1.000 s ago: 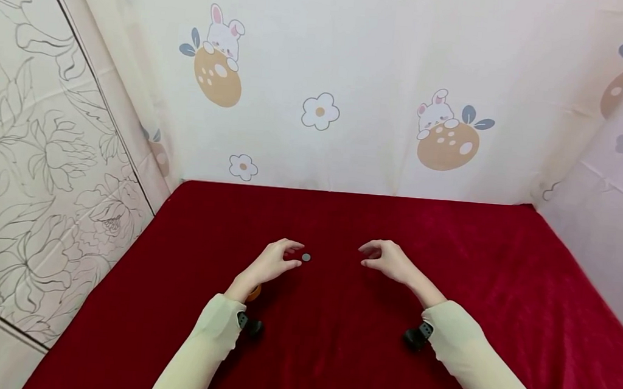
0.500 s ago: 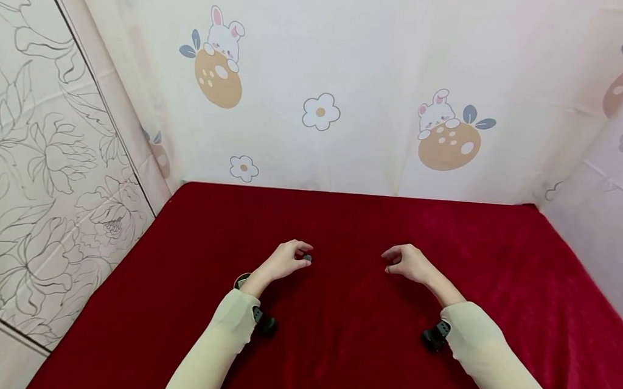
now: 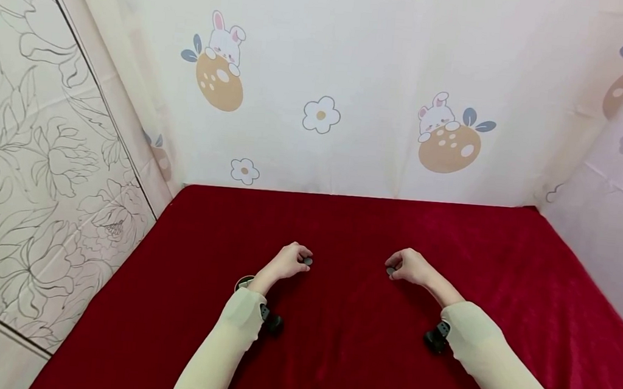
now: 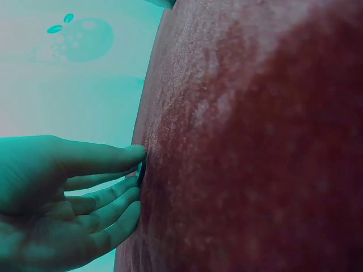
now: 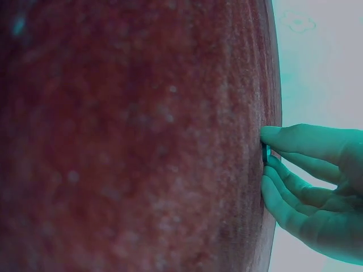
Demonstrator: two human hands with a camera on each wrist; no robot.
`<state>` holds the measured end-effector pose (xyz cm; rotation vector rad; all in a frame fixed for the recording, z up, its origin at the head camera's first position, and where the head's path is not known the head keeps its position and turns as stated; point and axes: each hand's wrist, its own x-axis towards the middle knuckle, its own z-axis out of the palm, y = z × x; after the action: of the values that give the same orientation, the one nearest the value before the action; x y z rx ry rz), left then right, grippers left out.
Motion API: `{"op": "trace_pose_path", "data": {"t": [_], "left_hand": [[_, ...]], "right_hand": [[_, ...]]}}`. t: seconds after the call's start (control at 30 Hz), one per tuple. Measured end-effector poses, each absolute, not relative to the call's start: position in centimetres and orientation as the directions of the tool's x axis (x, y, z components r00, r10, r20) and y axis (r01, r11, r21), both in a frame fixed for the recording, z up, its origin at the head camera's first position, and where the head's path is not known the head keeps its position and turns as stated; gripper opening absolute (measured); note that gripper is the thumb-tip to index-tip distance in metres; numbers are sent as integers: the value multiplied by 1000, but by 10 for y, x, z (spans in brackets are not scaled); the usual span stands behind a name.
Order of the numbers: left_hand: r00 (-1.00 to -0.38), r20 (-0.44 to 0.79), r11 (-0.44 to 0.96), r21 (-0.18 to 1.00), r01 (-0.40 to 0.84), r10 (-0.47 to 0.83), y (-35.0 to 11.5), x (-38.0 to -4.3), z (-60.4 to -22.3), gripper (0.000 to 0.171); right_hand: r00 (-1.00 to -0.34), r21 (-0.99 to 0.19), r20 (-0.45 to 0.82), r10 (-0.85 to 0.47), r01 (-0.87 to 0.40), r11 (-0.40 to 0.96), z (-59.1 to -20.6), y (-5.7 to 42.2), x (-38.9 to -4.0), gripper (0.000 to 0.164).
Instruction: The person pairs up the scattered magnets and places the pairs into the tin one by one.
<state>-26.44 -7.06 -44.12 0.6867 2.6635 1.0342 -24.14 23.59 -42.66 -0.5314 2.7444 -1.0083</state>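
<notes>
In the head view my left hand point(image 3: 287, 261) reaches over the red cloth from the left. Its thumb and fingers pinch a small grey round disc point(image 3: 308, 261) by the edges. The left wrist view shows this disc point(image 4: 141, 171) edge-on, low against the cloth, between thumb tip and fingertips. To the right, my right hand point(image 3: 413, 267) pinches a second small grey disc point(image 3: 390, 271). In the right wrist view that disc point(image 5: 266, 153) sits between thumb and fingers at the cloth. Whether the discs are coins or something else cannot be made out.
A round, gold-rimmed container point(image 3: 244, 282) stands partly hidden under the left forearm, something pale inside it. Red velvety cloth point(image 3: 343, 343) covers the table. A printed white curtain point(image 3: 370, 150) hangs behind, with a floral panel point(image 3: 57, 150) on the left.
Both hands have moved right, and their fingers have closed on the grey discs. The right hand's disc, unseen before, now shows. The gold-rimmed container now shows left of the left wrist.
</notes>
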Motion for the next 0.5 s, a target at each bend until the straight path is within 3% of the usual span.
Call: {"op": "trace_pose_path", "data": {"t": [0.1, 0.27, 0.33, 0.5], "left_hand": [[-872, -15, 669, 647, 365, 490, -69, -267, -441, 26], [-839, 81, 640, 609, 469, 538, -75, -317, -509, 21], [-845, 63, 648, 613, 453, 531, -74, -328, -522, 21], [-879, -49, 711, 611, 349, 474, -63, -291, -467, 18]], "right_hand": [[-925, -645, -29, -380, -273, 714, -427, 236, -241, 22], [-925, -625, -20, -379, -284, 727, -426, 236, -240, 20], [-924, -615, -20, -381, -289, 733, -425, 236, -240, 19], [-919, -600, -5, -395, -313, 736, -425, 233, -241, 16]]}}
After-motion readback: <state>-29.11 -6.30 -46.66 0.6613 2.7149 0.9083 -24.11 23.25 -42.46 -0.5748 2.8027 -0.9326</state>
